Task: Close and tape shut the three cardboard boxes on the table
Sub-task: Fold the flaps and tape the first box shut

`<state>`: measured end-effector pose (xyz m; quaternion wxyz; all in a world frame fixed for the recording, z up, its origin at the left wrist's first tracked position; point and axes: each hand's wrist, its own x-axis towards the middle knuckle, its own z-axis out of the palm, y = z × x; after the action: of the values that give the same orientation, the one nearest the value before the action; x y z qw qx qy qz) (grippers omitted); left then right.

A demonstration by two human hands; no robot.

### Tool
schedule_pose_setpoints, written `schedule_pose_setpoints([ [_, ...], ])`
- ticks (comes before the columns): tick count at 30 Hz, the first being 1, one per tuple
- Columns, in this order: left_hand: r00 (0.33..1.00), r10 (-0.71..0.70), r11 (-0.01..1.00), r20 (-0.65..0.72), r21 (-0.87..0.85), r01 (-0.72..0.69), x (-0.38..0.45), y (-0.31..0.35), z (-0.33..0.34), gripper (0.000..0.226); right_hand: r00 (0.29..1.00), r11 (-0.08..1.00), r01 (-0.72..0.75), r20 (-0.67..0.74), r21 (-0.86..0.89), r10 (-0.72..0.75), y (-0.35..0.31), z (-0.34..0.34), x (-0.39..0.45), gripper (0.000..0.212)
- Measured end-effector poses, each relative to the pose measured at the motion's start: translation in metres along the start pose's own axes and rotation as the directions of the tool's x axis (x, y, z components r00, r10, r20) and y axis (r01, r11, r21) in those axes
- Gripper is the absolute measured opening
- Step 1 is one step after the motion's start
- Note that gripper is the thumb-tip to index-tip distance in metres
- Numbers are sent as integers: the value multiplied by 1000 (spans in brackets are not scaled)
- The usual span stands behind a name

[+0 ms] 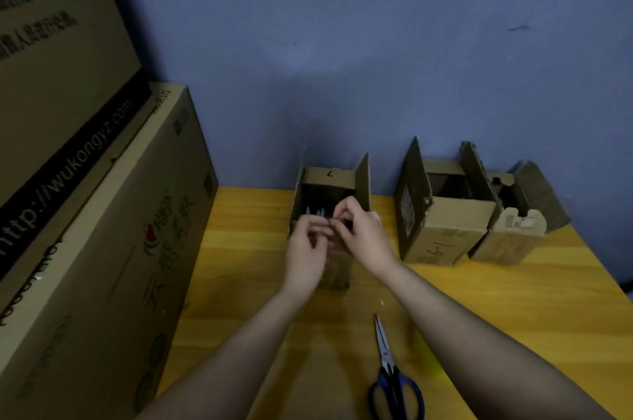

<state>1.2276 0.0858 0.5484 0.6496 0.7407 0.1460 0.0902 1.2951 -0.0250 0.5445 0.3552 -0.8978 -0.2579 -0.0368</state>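
both hands, left hand (305, 244) and right hand (359, 231), are together over the open left cardboard box (330, 179), pinching something small, probably a tape end, while the middle box (445, 231), right box (513, 234) and scissors (390, 371) wait nearby.

Left of the open box (329, 214): big cartons (102, 231) wall off the table (246, 248) edge.
Right of it: a bare strip, then two more boxes (445, 224).
Near side: open tabletop; scissors (390, 371) lie there.
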Motion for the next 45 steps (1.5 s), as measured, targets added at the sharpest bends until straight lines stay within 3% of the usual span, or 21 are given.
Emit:
schedule_pose_setpoints([
  [1, 993, 97, 993, -65, 72, -92, -2, 1, -3, 18, 1000, 1000, 1, -3, -4, -1, 1, 0, 0, 18],
  [2, 964, 238, 945, -121, 260, -201, 0, 3, -9, 19, 1000, 1000, 2, -13, -6, -2, 1, 0, -1, 20],
  [3, 903, 411, 805, -126, 516, -294, 5, 4, -16, 22, 1000, 1000, 1, -21, -5, -1, 2, 0, -1, 21],
  [4, 825, 561, 595, -60, 723, -352, 12, 3, -23, 28, 1000, 1000, -1, -21, -1, 1, 3, 0, -1, 21],
  [5, 788, 613, 405, 55, 834, -373, 21, 2, -29, 34, 1000, 1000, -1, -16, 2, 1, 4, -1, -2, 20],
  [6, 807, 563, 277, 181, 878, -390, 29, 4, -34, 38, 1000, 1000, 4, -11, 6, -4, 4, -2, -2, 20],
  [7, 840, 465, 213, 280, 885, -413, 33, 6, -37, 38, 1000, 1000, 12, -8, 12, -12, 5, -2, -3, 19],
  [9, 888, 290, 222, 357, 877, -425, 39, 2, -37, 35, 1000, 999, 21, 1, 26, -21, 5, -4, -5, 19],
  [11, 908, 234, 294, 347, 865, -406, 40, -1, -35, 28, 1000, 999, 18, 10, 39, -19, 4, -4, -7, 18],
  [16, 894, 307, 392, 327, 812, -431, 33, -9, -36, 18, 998, 999, -30, 63, 33, 28, 0, -5, -7, 18],
  [19, 891, 319, 430, 324, 788, -440, 32, -12, -37, 17, 982, 990, -144, 125, -4, 144, -7, -8, 0, 16],
  [25, 862, 404, 387, 307, 796, -465, 29, -15, -34, 31, 939, 959, -282, 201, -17, 280, -14, -16, 19, 13],
  [28, 821, 432, 354, 373, 768, -535, 26, -15, -30, 30, 936, 956, -293, 193, -29, 293, -15, -16, 22, 11],
  [36, 832, 425, 392, 357, 756, -524, 28, -15, -28, 19, 955, 960, -278, 102, -16, 278, -14, -12, 13, 34],
  [39, 831, 428, 376, 357, 766, -522, 28, -16, -26, 18, 984, 982, -172, 37, -71, 175, -7, -14, 7, 33],
  [42, 838, 431, 384, 335, 772, -507, 29, -18, -27, 17, 985, 939, 128, -74, -318, -159, 0, -17, -7, 19],
  [45, 854, 399, 390, 333, 781, -487, 30, -16, -29, 22, 963, 857, 241, 0, -456, -271, 4, -15, -19, 20],
])
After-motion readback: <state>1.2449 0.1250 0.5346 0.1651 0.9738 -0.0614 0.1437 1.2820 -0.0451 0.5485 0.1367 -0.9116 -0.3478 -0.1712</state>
